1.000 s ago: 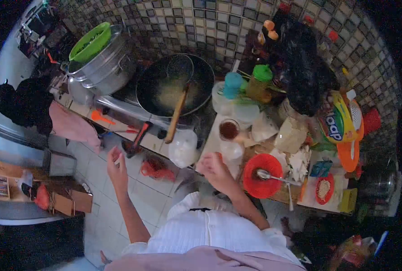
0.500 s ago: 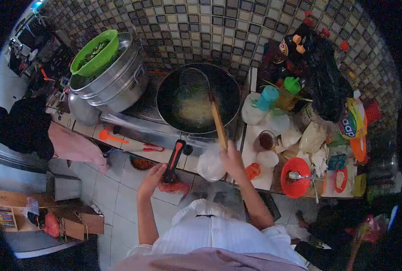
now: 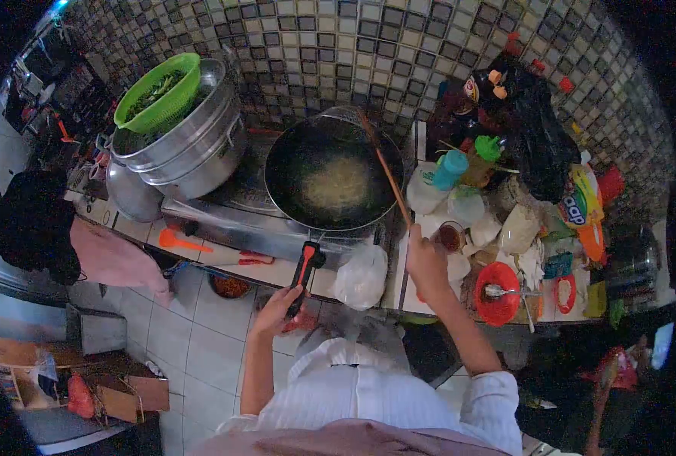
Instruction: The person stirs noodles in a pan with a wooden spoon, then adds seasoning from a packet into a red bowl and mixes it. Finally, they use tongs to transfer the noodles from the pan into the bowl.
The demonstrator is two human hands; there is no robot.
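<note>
A black wok (image 3: 292,178) sits on the stove, with pale, frothy food (image 3: 338,184) in its middle. My left hand (image 3: 277,310) is closed round the end of the wok's black and red handle (image 3: 304,267). In my right hand (image 3: 428,266) is the wooden handle of a wire strainer (image 3: 387,171). The strainer's wire head is at the far rim of the wok, above the food. A white plastic bag (image 3: 361,278) lies on the counter edge between my hands.
Left of the wok stand steel pots (image 3: 194,163) topped by a green basket (image 3: 158,95). To the right are bottles, a glass (image 3: 450,236), and a red bowl (image 3: 497,294) with a spoon. An orange spoon (image 3: 182,241) lies on the front ledge. Part of another person shows at lower right.
The strainer has moved from inside the wok to its far rim. My right hand has shifted right. My left hand stays on the handle, slightly further right.
</note>
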